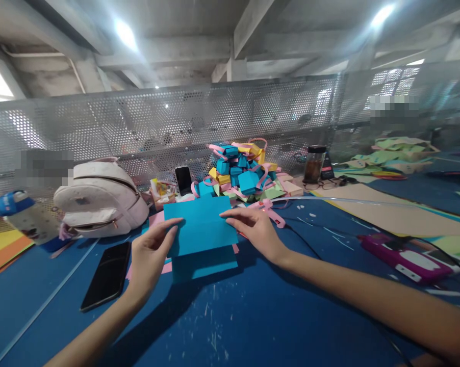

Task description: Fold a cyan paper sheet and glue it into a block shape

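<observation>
A sheet of blue paper [201, 227] is held up above the table between my two hands. My left hand [149, 255] pinches its left edge between thumb and fingers. On the opposite edge, my right hand [258, 229] grips the sheet the same way. Below it shows another blue paper panel [205, 264]; whether it is a separate sheet or part of the same one I cannot tell. Pink paper [168, 266] peeks out behind on the left. Just beyond my right hand lies a pink glue gun [270, 211] with a black cord.
Folded blue, yellow and pink paper pieces [241, 171] are heaped at the back. A black phone [106, 275], white backpack [103, 199] and bottle [27, 219] stand left. Rightward are a jar [314, 165], beige sheets [394, 209] and a magenta device [406, 259]. A perforated metal screen [169, 122] closes the back.
</observation>
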The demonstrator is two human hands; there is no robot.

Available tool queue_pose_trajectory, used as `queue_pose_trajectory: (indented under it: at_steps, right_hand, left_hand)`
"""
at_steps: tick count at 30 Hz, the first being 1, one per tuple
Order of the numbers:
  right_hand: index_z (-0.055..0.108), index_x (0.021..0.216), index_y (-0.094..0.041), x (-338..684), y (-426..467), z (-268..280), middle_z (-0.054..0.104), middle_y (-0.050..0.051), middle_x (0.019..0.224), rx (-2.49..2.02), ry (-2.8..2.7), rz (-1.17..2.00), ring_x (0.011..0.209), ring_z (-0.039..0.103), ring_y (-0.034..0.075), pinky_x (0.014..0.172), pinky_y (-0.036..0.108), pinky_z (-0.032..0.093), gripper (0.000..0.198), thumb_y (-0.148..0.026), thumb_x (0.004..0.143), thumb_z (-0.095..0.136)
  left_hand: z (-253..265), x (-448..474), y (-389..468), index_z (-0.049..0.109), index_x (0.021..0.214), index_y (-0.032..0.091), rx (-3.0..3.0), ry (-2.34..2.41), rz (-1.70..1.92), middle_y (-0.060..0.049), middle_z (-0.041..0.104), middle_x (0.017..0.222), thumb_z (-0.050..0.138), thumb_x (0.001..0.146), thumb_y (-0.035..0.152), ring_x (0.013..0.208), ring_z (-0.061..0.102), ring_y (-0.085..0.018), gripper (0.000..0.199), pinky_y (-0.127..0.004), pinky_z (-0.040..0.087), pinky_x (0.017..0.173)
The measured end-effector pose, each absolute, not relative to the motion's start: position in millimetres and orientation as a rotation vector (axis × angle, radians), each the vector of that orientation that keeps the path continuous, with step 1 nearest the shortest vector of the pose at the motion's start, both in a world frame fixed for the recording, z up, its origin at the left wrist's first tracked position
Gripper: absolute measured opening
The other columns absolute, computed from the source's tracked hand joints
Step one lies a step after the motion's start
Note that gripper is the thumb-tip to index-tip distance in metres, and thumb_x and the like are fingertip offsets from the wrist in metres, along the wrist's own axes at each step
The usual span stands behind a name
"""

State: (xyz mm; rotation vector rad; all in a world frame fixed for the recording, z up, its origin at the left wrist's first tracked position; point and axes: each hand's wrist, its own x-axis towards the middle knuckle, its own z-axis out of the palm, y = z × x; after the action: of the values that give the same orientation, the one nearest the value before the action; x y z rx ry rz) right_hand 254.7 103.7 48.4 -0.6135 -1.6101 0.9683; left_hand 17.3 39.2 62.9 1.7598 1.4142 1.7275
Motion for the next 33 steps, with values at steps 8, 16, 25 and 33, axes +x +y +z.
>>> queue_pose_trajectory:
  at_steps: [8, 16, 25, 33]
  right_hand:
    - [0.077, 0.101, -0.023, 256.8, 115.7, 43.4, 0.071, 0.003, 0.083, -0.645, -1.608, 0.991, 0.063, 0.057, 0.013, 0.058, 0.028, 0.048, 0.028, -0.034, 0.075, 0.076]
    - [0.079, 0.096, -0.026, 258.1, 120.4, 42.9, 0.073, 0.005, 0.089, -0.621, -1.639, 0.923, 0.075, 0.063, 0.018, 0.065, 0.031, 0.051, 0.021, -0.030, 0.076, 0.074]
    - [0.079, 0.095, -0.028, 260.0, 124.5, 40.7, 0.071, 0.004, 0.085, -0.605, -1.713, 0.758, 0.078, 0.062, 0.018, 0.069, 0.032, 0.050, 0.017, -0.029, 0.080, 0.071]
    - [0.078, 0.089, -0.026, 262.0, 128.1, 37.7, 0.069, 0.004, 0.083, -0.629, -1.775, 0.640, 0.079, 0.062, 0.020, 0.070, 0.034, 0.049, 0.011, -0.031, 0.081, 0.072]
  left_hand:
    - [61.0, 12.1, 48.7, 0.079, 0.091, 0.023, 1.697, 1.421, 1.732, -0.003, 0.078, 0.088, 0.080, 0.070, 0.034, 0.072, 0.071, -0.017, 0.024, -0.023, 0.057, 0.065]
    - [62.1, 5.6, 49.8, 0.080, 0.080, 0.025, 1.785, 1.456, 1.734, -0.001, 0.078, 0.078, 0.080, 0.069, 0.029, 0.071, 0.072, -0.018, 0.012, -0.022, 0.058, 0.065]
    - [58.0, 3.6, 51.6, 0.079, 0.077, 0.024, 1.871, 1.458, 1.714, -0.001, 0.076, 0.073, 0.077, 0.073, 0.029, 0.067, 0.071, -0.017, 0.007, -0.024, 0.057, 0.065]
    - [63.5, -0.3, 59.1, 0.078, 0.072, 0.025, 2.035, 1.471, 1.683, -0.002, 0.063, 0.078, 0.080, 0.070, 0.032, 0.075, 0.060, -0.016, 0.007, -0.024, 0.049, 0.061]
